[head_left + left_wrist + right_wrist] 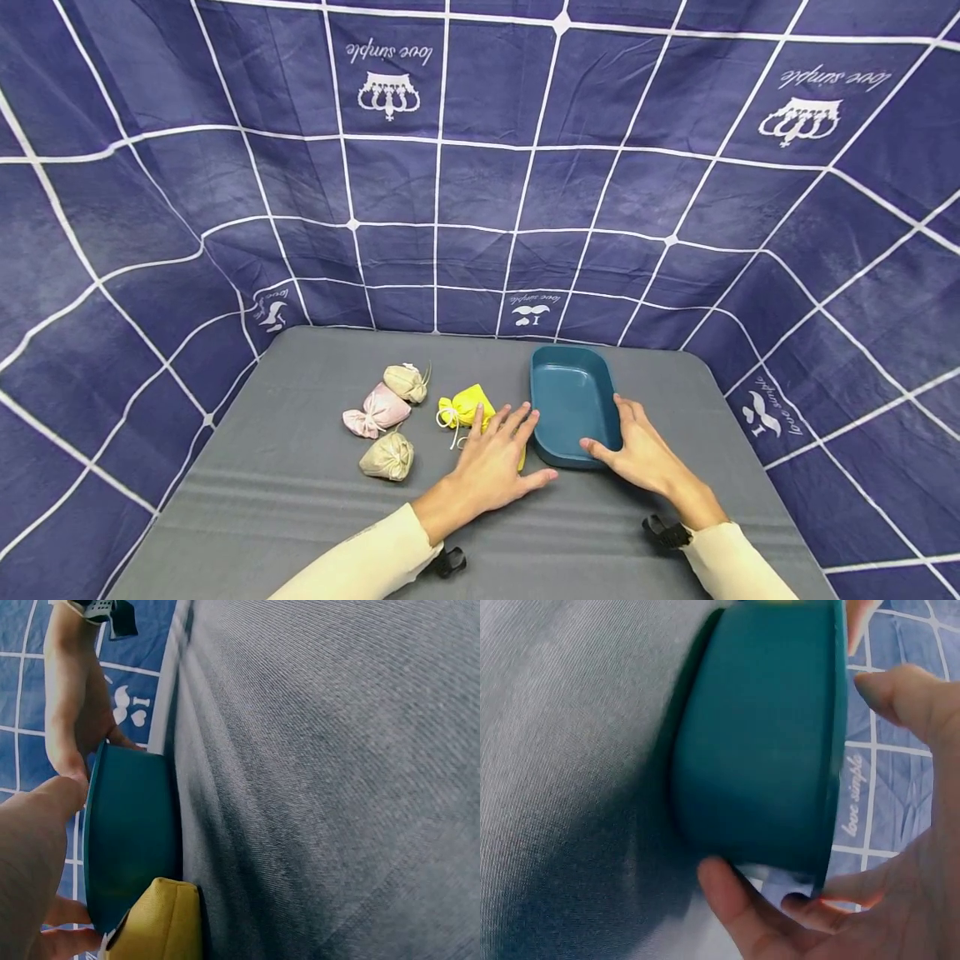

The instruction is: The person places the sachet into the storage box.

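A dark teal tray (pixel 573 400) with raised walls lies on the grey surface. My right hand (pixel 645 450) is at its right side, fingers along the outer wall. In the right wrist view the thumb (pixel 900 694) stands above the rim, apart from it. My left hand (pixel 491 462) reaches forward with fingers spread, fingertips beside the tray's left wall. A yellow drawstring pouch (pixel 472 404) lies just beyond the left fingers, and more yellow cloth (pixel 522 460) shows between thumb and forefinger. A yellow pouch (pixel 161 922) stands against the tray in the left wrist view.
Left of the hands lie a pink pouch (pixel 378 408), a beige pouch (pixel 406 382) and another beige pouch (pixel 387 457), all tied. A blue cloth with white lines (pixel 480 192) hangs round the back and sides of the grey table (pixel 270 500).
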Available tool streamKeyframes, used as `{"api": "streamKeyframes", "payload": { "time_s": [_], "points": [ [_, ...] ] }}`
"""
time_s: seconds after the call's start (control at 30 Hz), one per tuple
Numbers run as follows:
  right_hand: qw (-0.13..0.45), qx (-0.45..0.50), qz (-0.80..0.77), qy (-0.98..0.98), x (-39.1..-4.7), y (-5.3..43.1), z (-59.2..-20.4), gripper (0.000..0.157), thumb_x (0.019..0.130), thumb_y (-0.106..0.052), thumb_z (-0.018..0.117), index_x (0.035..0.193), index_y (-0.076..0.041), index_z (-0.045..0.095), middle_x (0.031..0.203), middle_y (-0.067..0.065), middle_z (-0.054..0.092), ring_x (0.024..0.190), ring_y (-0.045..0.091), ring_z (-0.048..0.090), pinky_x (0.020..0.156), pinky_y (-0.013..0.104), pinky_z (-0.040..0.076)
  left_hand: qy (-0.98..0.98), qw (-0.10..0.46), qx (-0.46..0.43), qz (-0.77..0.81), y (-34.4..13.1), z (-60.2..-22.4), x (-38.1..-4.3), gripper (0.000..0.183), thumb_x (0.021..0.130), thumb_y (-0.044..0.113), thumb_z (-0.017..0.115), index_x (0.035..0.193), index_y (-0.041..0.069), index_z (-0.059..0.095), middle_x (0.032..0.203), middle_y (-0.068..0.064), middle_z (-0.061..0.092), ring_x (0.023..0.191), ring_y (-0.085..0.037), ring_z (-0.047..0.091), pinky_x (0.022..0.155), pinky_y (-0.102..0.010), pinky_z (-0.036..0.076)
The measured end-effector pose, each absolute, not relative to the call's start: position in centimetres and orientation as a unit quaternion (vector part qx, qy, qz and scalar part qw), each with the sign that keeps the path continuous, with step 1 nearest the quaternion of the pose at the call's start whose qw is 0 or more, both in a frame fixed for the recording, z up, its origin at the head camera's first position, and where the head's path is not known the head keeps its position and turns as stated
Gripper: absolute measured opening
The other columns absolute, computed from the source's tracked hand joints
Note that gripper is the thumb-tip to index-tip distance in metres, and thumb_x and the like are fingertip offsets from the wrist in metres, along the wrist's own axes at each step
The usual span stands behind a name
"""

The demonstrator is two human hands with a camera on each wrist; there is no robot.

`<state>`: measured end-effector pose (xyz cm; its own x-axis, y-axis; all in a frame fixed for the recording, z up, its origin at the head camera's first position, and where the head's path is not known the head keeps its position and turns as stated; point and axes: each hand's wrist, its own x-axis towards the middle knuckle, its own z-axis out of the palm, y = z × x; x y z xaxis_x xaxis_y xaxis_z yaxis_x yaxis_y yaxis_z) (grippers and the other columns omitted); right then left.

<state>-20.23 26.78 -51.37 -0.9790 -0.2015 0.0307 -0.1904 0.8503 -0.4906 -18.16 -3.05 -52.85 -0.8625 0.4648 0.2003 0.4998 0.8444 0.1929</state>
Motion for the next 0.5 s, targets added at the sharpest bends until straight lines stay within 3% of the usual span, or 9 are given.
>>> {"api": "streamKeyframes", "payload": {
  "time_s": [0.3, 0.4, 0.5],
  "points": [
    [0.023, -0.147, -0.255, 0.955, -20.2, 26.8, -51.1, 0.131, 0.089, -0.066, 0.095, 0.175, 0.011, 0.035, 0.169, 0.038, 0.05, 0.15, 0.053, 0.063, 0.122, 0.07, 0.055, -0.951, 0.139, -0.25, -0.117, -4.2, -53.0, -17.9, 0.082, 0.101, 0.073, 0.08, 0.16, 0.017, 0.071, 0.169, -0.002, 0.069, 0.157, -0.03, 0.066, 0.135, -0.073, 0.043],
    [0.037, -0.163, -0.274, 0.947, -20.3, 26.8, -50.9, 0.131, 0.087, -0.063, 0.098, 0.175, 0.011, 0.034, 0.167, 0.035, 0.051, 0.123, 0.037, 0.076, 0.107, 0.053, 0.065, -0.949, 0.155, -0.249, -0.115, -4.8, -53.0, -17.7, 0.078, 0.1, 0.07, 0.083, 0.156, 0.017, 0.074, 0.165, -0.001, 0.072, 0.154, -0.028, 0.068, 0.134, -0.071, 0.045],
    [0.062, -0.176, -0.307, 0.933, -20.5, 26.6, -50.8, 0.132, 0.087, -0.056, 0.101, 0.177, 0.011, 0.031, 0.169, 0.034, 0.048, 0.101, 0.018, 0.073, 0.089, 0.032, 0.065, -0.948, 0.166, -0.246, -0.115, -5.6, -53.0, -17.5, 0.074, 0.099, 0.069, 0.084, 0.152, 0.017, 0.077, 0.161, -0.001, 0.075, 0.151, -0.027, 0.07, 0.134, -0.068, 0.046]
  ]
}}
